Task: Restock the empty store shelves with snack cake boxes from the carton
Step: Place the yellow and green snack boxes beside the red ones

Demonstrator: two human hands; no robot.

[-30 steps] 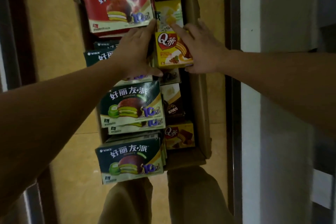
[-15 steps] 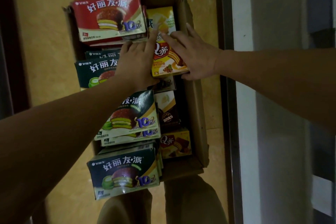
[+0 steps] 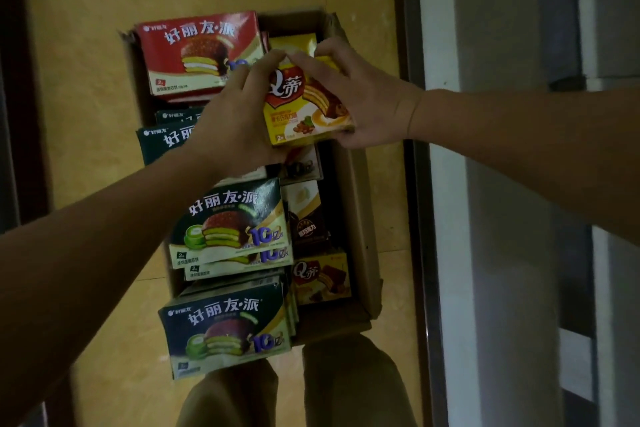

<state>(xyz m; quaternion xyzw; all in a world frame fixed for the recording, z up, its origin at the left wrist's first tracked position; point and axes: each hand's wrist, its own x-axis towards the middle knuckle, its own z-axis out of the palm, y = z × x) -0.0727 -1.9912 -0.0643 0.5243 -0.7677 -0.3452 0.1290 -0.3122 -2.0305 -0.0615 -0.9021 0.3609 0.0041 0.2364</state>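
Head view looks down into the brown cardboard carton (image 3: 362, 211) on the floor. My left hand (image 3: 239, 118) and right hand (image 3: 363, 97) clasp the small yellow snack cake box (image 3: 304, 111) from opposite sides, over the carton's far right row (a two-sided hold, I judge, to draw it out squarely). The left hand covers part of a dark green box (image 3: 166, 139), and the dim grey panels at right are hard to read as shelves.

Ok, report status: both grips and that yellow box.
Left grip and right grip both hold the yellow Q box, over the carton. Nothing on top of it.
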